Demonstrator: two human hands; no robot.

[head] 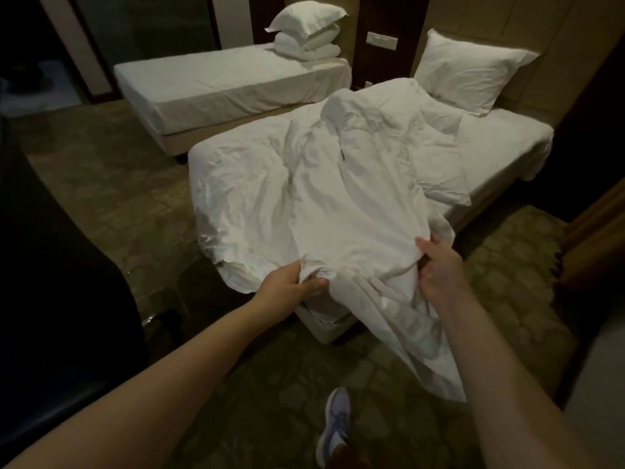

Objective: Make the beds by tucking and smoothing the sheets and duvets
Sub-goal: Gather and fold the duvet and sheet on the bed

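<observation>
Both hands on duvet, foot of near bed.
Your left hand (297, 280) fisted on a bunched duvet (338, 198) edge; right hand (436, 265) clamps a fold, arms extended. Duvet spills off near bed (507, 143) corner twd carpet (270, 384); open floor L & R.

The duvet (348, 204) is matt white cloth, heavily creased between and beyond the fingers (304, 277). The carpet (270, 384) below them looks soft, patterned, dull.

Dim, soft — edges warped (wide-angle)
</observation>
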